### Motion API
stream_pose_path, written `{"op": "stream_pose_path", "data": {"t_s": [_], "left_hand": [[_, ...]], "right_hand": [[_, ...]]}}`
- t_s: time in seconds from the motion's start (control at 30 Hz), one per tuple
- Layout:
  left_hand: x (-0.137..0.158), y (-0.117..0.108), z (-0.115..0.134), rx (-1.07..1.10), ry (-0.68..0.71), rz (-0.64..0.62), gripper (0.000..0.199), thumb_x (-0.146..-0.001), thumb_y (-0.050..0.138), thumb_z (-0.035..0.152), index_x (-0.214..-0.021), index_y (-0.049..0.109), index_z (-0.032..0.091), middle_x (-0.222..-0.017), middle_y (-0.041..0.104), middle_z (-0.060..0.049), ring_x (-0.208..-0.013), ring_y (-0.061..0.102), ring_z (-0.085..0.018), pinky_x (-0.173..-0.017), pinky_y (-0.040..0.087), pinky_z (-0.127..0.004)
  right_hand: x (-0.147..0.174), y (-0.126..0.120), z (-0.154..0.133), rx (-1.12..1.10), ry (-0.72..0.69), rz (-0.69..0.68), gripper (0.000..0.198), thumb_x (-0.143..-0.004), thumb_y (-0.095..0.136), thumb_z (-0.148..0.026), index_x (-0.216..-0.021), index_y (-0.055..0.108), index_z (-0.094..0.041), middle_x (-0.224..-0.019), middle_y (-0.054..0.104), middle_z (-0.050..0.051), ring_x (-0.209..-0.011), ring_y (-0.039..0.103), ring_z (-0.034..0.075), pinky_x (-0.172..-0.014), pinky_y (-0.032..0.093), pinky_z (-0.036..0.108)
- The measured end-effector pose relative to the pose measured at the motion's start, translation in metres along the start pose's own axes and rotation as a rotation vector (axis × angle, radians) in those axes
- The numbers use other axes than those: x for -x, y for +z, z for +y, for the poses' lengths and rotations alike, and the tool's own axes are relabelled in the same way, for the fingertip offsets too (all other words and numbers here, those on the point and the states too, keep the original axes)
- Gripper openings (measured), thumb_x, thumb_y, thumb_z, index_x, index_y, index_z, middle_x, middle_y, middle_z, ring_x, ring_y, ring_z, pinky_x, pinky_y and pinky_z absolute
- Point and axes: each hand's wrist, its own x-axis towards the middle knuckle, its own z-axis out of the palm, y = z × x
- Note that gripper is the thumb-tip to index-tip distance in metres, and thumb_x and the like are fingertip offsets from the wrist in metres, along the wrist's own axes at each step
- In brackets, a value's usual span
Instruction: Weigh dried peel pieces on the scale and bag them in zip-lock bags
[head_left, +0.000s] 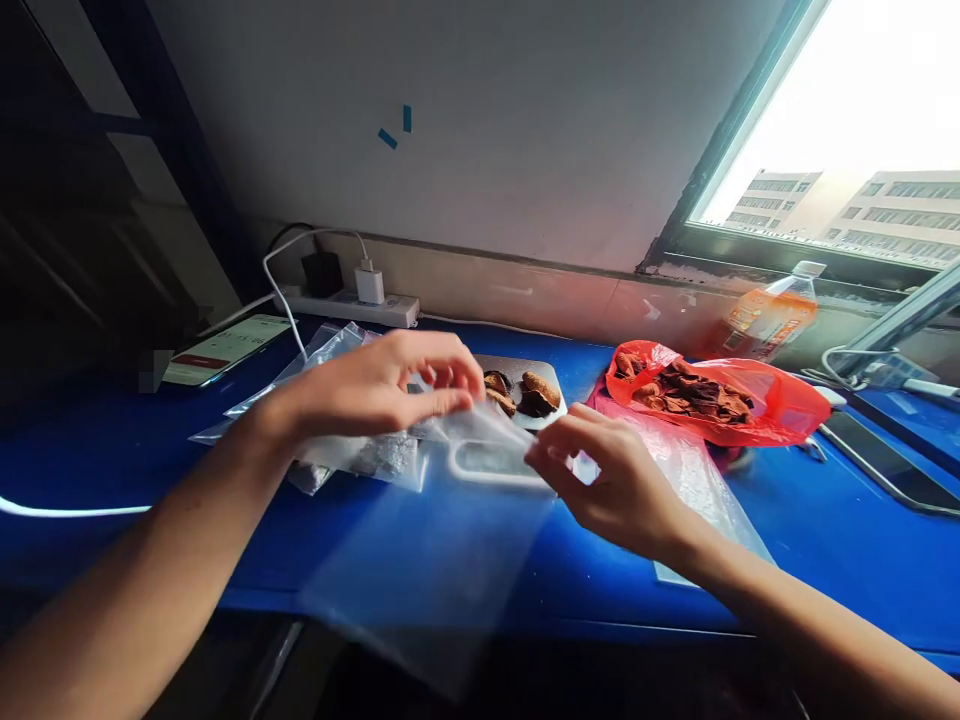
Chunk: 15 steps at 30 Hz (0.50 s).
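A thin clear plastic bag (427,570) hangs between my two hands, blurred by motion, its lower part over the table's front edge. My left hand (397,385) pinches its upper left edge between thumb and fingers. At the upper right corner, my right hand (611,480) has thumb and fingertips closed on it. Just behind the bag, a small scale (551,372) with a silver plate bears a few dried mushrooms (538,395); its white front shows through the film. Under my left hand lies a pile of clear zip bags (375,462).
On the right, an open red plastic bag (787,400) holds dried brown pieces (697,395), with clear film (705,500) beneath. Behind it leans an orange-labelled bottle (776,312). A lit phone (229,350) lies at the left, near a power strip (397,311) and white cable (270,270).
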Motion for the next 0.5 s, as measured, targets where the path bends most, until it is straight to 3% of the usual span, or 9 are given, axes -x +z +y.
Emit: {"op": "stream_pose_path", "data": {"t_s": [0.1, 0.17, 0.27, 0.4, 0.5], "left_hand": [[0.000, -0.003, 0.008, -0.244, -0.067, 0.297, 0.042, -0.093, 0.055, 0.046, -0.129, 0.062, 0.025, -0.120, 0.068, -0.008, -0.103, 0.066, -0.024, -0.087, 0.053, -0.037], [0.003, -0.001, 0.017, -0.375, -0.024, 0.306, 0.068, -0.088, 0.057, 0.061, -0.144, 0.050, 0.023, -0.135, 0.062, -0.011, -0.122, 0.058, -0.033, -0.103, 0.046, -0.047], [0.008, 0.009, 0.027, -0.478, 0.064, 0.233, 0.105, -0.070, 0.071, 0.073, -0.156, 0.032, 0.027, -0.152, 0.048, -0.013, -0.136, 0.045, -0.043, -0.113, 0.036, -0.055], [0.010, 0.017, 0.023, -0.498, 0.055, 0.248, 0.104, -0.076, 0.067, 0.072, -0.158, 0.021, 0.028, -0.157, 0.041, -0.015, -0.138, 0.044, -0.043, -0.112, 0.035, -0.061], [0.009, 0.012, 0.010, -0.460, 0.048, 0.256, 0.096, -0.079, 0.067, 0.069, -0.155, 0.027, 0.028, -0.149, 0.051, -0.013, -0.130, 0.052, -0.040, -0.110, 0.037, -0.060]], "right_hand": [[-0.019, -0.002, -0.010, -0.048, 0.115, 0.108, 0.015, -0.089, 0.059, -0.026, -0.075, 0.058, -0.020, -0.058, 0.061, -0.002, -0.049, 0.049, 0.008, -0.048, 0.036, 0.022], [-0.034, -0.002, -0.018, -0.085, 0.153, 0.114, 0.014, -0.089, 0.059, -0.030, -0.078, 0.059, -0.021, -0.055, 0.059, -0.004, -0.046, 0.047, 0.007, -0.048, 0.036, 0.022], [-0.052, 0.000, -0.029, -0.203, 0.163, 0.073, 0.017, -0.090, 0.057, -0.037, -0.085, 0.060, -0.021, -0.057, 0.059, -0.003, -0.048, 0.051, 0.009, -0.049, 0.038, 0.024], [-0.060, -0.001, -0.036, -0.332, 0.116, -0.068, 0.023, -0.093, 0.054, -0.042, -0.094, 0.061, -0.020, -0.067, 0.062, -0.001, -0.060, 0.059, 0.011, -0.056, 0.044, 0.026], [-0.058, -0.007, -0.029, -0.316, 0.047, -0.098, 0.026, -0.094, 0.052, -0.044, -0.102, 0.060, -0.020, -0.080, 0.066, 0.002, -0.072, 0.063, 0.014, -0.063, 0.048, 0.028]]}}
